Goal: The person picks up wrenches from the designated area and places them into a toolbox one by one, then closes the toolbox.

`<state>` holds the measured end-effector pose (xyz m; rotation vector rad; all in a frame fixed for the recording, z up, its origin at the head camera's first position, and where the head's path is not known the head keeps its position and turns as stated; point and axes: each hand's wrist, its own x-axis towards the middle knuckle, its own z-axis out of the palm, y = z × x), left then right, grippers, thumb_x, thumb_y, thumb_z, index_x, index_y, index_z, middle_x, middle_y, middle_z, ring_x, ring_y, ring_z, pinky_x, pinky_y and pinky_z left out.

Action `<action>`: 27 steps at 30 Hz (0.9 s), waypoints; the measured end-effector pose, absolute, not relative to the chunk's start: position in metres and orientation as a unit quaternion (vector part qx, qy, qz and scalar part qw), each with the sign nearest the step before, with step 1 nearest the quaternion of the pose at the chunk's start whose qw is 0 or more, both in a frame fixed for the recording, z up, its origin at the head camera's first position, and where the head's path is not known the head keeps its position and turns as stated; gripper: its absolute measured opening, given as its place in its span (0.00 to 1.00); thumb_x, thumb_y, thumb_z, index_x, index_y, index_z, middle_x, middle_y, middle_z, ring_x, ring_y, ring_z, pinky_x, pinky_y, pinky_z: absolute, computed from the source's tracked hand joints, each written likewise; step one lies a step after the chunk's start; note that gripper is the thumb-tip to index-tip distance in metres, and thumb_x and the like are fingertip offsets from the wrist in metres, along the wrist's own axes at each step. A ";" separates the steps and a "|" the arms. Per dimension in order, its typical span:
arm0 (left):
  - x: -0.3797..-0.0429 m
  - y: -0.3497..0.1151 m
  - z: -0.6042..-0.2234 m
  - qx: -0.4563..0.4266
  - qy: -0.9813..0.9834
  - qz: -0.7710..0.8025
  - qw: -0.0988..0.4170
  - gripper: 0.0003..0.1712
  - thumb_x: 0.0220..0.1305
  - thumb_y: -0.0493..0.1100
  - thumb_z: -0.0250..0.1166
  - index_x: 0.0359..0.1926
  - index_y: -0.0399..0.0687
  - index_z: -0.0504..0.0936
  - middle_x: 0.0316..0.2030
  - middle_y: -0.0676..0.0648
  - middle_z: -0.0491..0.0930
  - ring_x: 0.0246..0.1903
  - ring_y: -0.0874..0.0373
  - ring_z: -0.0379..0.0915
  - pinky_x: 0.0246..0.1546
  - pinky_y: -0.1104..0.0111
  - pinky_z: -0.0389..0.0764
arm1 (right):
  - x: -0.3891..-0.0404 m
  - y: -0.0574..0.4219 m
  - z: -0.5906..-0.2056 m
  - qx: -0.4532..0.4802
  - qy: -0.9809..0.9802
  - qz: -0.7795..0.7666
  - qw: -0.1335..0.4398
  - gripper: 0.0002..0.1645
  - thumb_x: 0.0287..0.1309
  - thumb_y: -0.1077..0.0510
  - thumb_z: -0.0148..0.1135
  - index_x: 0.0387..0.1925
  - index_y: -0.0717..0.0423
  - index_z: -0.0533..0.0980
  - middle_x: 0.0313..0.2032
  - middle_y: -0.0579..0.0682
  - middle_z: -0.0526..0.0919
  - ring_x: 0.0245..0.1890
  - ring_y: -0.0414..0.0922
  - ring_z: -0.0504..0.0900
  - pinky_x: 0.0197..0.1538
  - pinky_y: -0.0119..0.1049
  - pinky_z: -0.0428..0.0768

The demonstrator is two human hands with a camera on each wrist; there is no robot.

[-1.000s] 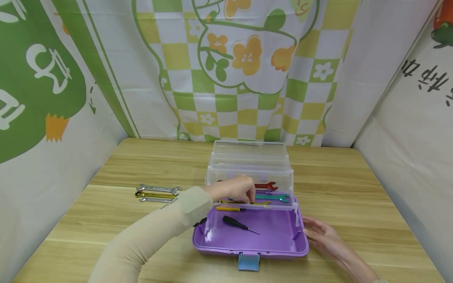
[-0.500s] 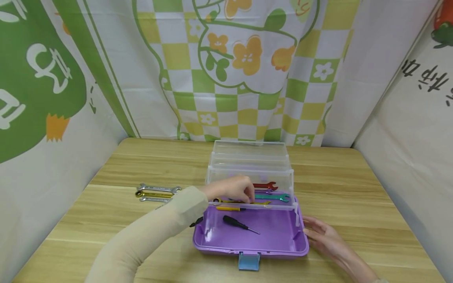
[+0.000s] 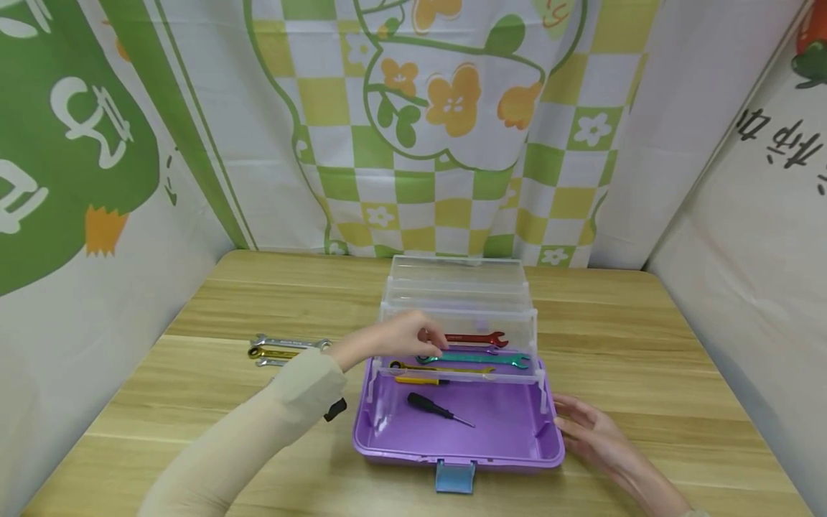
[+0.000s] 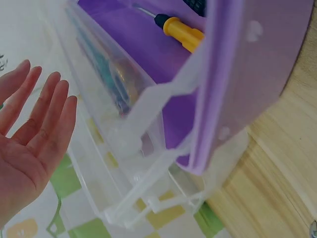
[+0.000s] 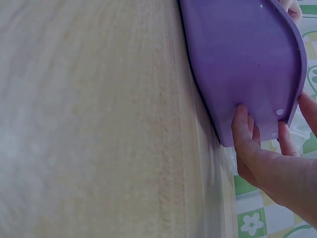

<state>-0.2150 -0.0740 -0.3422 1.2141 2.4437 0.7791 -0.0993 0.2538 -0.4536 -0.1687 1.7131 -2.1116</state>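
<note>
My left hand (image 3: 407, 334) is over the clear plastic tray (image 3: 452, 377) of a purple toolbox (image 3: 504, 431). In the left wrist view its fingers are extended and hold nothing. The tray has a red wrench (image 3: 481, 338), a purple wrench (image 3: 492, 350), a teal wrench (image 3: 481, 358) and a yellow wrench (image 3: 446, 369). Below, a black screwdriver (image 3: 426, 404) lies on the box floor, with a yellow-handled screwdriver (image 3: 416, 381) partly behind the tray edge. My right hand (image 3: 594, 431) touches the box's right side wall with its fingertips, as the right wrist view (image 5: 267, 158) also shows.
Silver and yellow wrenches (image 3: 284, 344) lie on the wooden table (image 3: 213, 402) to the left, partly behind my sleeve. The box's clear lid (image 3: 455, 271) stands raised at the back, and a blue latch (image 3: 455, 476) hangs in front. Patterned curtains (image 3: 413, 194) bound the table.
My left hand has left the yellow wrench in the tray and moved up and to the left, its fingers loosening. My right hand stays at the box's side.
</note>
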 end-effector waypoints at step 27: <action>-0.184 -0.164 -0.372 0.328 0.850 0.410 0.035 0.12 0.59 0.37 0.58 0.43 0.37 0.77 0.43 0.42 0.76 0.41 0.48 0.72 0.44 0.56 0.73 | -0.100 0.254 -0.457 -0.085 0.593 -0.775 0.203 0.20 0.58 0.67 0.50 0.46 0.40 0.70 0.46 0.37 0.75 0.47 0.36 0.74 0.50 0.32 0.72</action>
